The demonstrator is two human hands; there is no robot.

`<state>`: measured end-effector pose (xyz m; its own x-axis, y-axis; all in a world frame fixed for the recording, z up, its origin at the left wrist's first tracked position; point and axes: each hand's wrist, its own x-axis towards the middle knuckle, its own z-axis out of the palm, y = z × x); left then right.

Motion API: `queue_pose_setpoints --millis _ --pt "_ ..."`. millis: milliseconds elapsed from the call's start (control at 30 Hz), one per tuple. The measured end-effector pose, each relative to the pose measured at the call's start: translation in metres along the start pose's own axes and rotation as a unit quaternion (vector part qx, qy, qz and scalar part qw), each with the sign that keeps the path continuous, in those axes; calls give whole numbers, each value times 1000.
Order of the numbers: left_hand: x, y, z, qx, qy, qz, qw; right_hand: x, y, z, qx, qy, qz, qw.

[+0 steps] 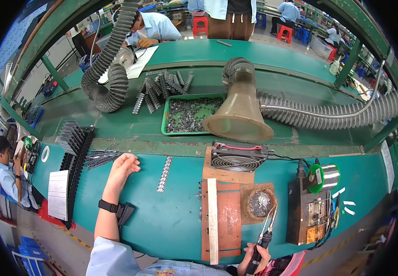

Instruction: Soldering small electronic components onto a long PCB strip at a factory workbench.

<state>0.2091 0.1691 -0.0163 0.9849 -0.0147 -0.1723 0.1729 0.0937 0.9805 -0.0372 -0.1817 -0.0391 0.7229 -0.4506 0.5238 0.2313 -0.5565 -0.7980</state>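
Teal bench, soldering station, one strip waiting.
Left hand (124, 166) lying flat with loose fingers beside grey metal part strip (164, 174) at centre-left; right hand (254, 257) gripping black-handled soldering iron (264, 232) at bottom edge; brown work board (229, 221) sitting bare, nothing soldered yet.

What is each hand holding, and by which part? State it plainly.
The right hand holds a soldering iron by its dark handle, tip toward the brass-wool pad. The left hand holds nothing; it rests on the table beside a metal strip.
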Motion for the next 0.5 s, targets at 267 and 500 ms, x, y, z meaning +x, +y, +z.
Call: queue_pose_setpoints --millis 267,500 --pt "0 -3 0 41 -9 14 999 -7 0 -3 -11 -6 42 999" --pt "0 -6 1 89 -3 31 996 -7 -2 -2 -10 -8 63 998"
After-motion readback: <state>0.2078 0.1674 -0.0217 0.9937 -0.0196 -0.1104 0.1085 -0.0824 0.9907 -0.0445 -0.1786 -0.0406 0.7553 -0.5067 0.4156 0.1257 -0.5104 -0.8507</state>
